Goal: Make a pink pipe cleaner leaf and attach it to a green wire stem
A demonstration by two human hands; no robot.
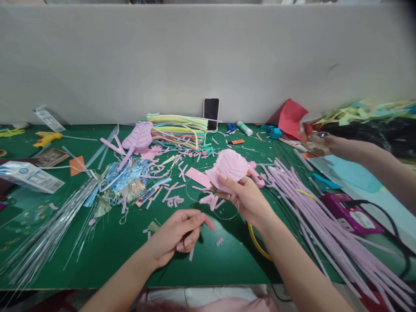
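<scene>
My right hand (243, 197) pinches a pale pink leaf-shaped piece (229, 167) with a ribbed face and scalloped edge, raised over the table. A thin looped wire (224, 218) hangs near its fingers, and where it is fixed I cannot tell. Lower and to the left, my left hand (182, 232) is closed, thumb against the curled fingers; anything inside is hidden. Below the leaf-shaped piece lies a pink twisted bit (209, 200), beside a flat pink card (198, 177). Short lilac offcuts (175, 201) are scattered around.
A lilac leaf-shaped fan (138, 135), blue tassels (118, 175) and silver wires (61, 234) lie left. Lilac pipe cleaners (312, 208), a pink glue gun (256, 174) and a purple box with a cable (351, 212) are right. A phone (211, 113) leans on the partition. Another person's arm (360, 151) reaches in.
</scene>
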